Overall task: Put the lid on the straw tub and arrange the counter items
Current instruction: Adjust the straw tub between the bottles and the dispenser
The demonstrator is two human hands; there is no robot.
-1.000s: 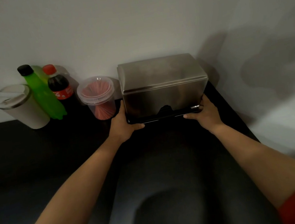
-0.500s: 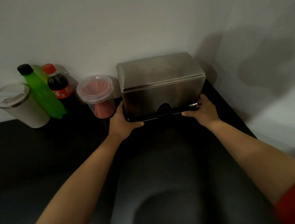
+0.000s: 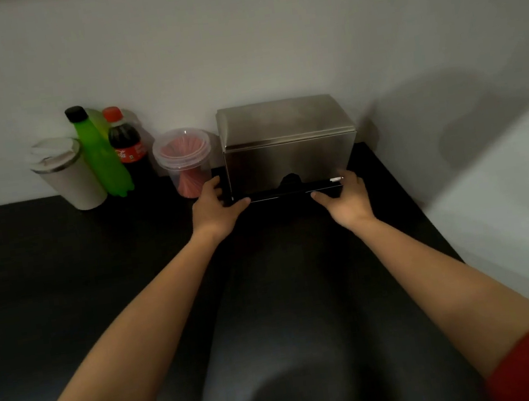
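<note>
A steel box dispenser [image 3: 288, 149] stands on the black counter [image 3: 63, 279] against the white wall. My left hand [image 3: 213, 207] grips its lower left corner and my right hand [image 3: 346, 197] grips its lower right corner. Just left of the box is the clear straw tub [image 3: 187, 163], holding red straws, with its clear lid [image 3: 181, 146] sitting on top. My left hand nearly touches the tub's base.
Along the wall to the left stand a cola bottle [image 3: 128, 148] with a red cap, a green bottle [image 3: 100, 155] with a black cap and a white tumbler [image 3: 65, 174] with a lid. The counter's right edge [image 3: 424, 211] runs close beside the box.
Both hands have pushed the steel box a little farther back toward the wall. The tub and bottles stay in place.
</note>
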